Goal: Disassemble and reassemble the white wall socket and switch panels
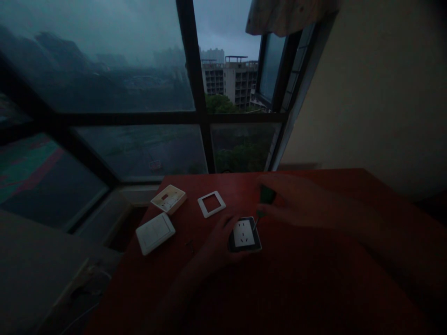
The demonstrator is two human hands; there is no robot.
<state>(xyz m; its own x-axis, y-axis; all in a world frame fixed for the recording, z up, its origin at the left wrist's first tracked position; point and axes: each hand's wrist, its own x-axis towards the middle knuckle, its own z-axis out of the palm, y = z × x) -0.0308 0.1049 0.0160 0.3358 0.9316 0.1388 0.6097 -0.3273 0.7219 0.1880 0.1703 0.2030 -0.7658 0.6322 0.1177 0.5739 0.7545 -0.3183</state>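
Note:
My left hand (225, 237) is closed around the left side of a wall socket (243, 234), which has a white face with several slots and a dark surround. In my right hand (288, 197) is a screwdriver with a green handle (267, 194). Its thin shaft slants down to the right edge of the socket's white face. Whether the tip sits in a screw is too dark to tell. A white square frame (201, 209) lies flat on the table just beyond my left hand.
On the red-brown table (296, 288), a white back box (169, 199) and a white switch plate (155, 232) lie to the left. Small screws (190, 245) are near my left forearm. Windows rise behind the table, with a wall (377, 93) at right.

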